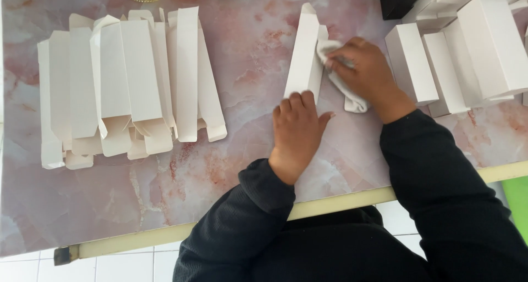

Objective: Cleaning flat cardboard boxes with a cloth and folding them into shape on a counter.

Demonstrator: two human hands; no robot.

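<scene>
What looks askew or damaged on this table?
Nothing damaged. The flat cartons on the left lie in a loose, uneven fan rather than a squared stack. The left hand pins one flat carton; the right hand presses a white cloth against it.

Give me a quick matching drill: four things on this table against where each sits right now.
1. stack of flat white cartons
2. assembled white boxes
3. white cloth
4. left hand

A. far right of the table
B. under the right hand
C. left side, fanned out
D. on the near end of the single flat carton

Pairs: 1-C, 2-A, 3-B, 4-D
</scene>
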